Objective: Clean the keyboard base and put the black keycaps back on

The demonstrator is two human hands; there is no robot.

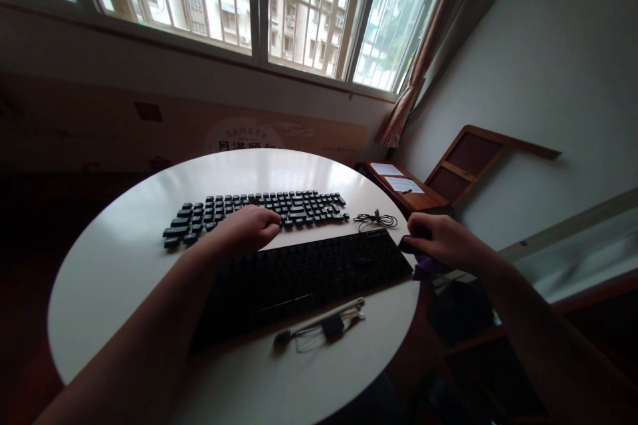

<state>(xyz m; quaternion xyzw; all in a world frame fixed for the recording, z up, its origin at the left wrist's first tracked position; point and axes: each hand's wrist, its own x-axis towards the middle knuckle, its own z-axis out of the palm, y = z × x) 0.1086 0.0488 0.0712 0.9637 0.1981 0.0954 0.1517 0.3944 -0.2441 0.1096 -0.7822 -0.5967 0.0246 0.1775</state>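
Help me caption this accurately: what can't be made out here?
All in the head view:
Left hand: anything in its grip, hidden by curled fingers.
Keyboard base: left end, partly behind the left forearm.
Keycaps: lettering, too small and blurred.
Purple item: full shape, partly covered by the right hand.

The bare left forearm (149, 319) slants up from the lower left corner toward the middle of the frame, its wrist (215, 240) nearly straight. The bare left hand (252, 226) forms a loose fist there, back upward. The bare right forearm (541, 329) climbs leftward from the lower right to the bare right hand (443, 238), right of centre, its fingers (421, 222) curled tightly inward.
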